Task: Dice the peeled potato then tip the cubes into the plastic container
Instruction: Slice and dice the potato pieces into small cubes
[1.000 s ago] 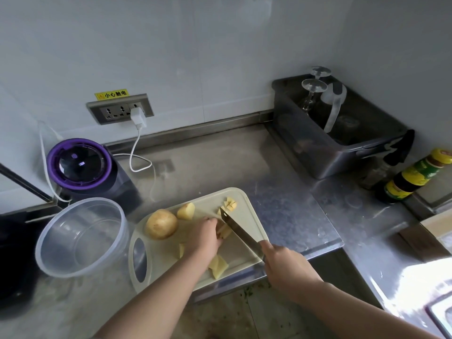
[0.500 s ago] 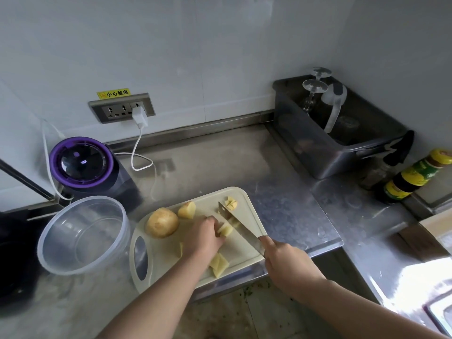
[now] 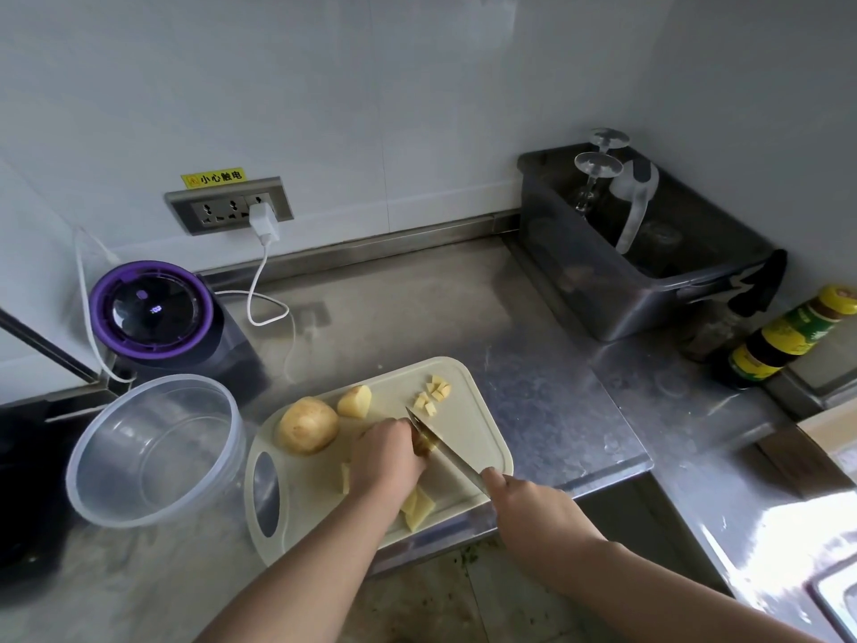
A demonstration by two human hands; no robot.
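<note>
Nearest me, the right hand (image 3: 533, 508) is gripping the knife (image 3: 445, 450) by the handle, fingers clenched round it, with the blade angling away across the cutting board (image 3: 482, 438). A few pale yellow slabs (image 3: 417, 505) are lying at the board's near edge. Just past them the left hand (image 3: 385, 457) is clamping the potato piece (image 3: 421, 446) that's being cut. Its fingers (image 3: 401, 431) are curling over the piece right against the blade, so it's mostly hiding. I'm guessing peeled potato is going to be firm and dense but wet and slippery, so pinning it flat side down with knuckles forward is looking like the safest hold. Further back, 1 whole tan potato (image 3: 308, 425) and a cut chunk (image 3: 354, 401) are sitting side by side, and a small heap of cubes (image 3: 433, 394) is waiting near the far corner. The clear plastic container (image 3: 153, 450) is sitting on the counter (image 3: 533, 364) just left of the board, with nothing showing inside.
</note>
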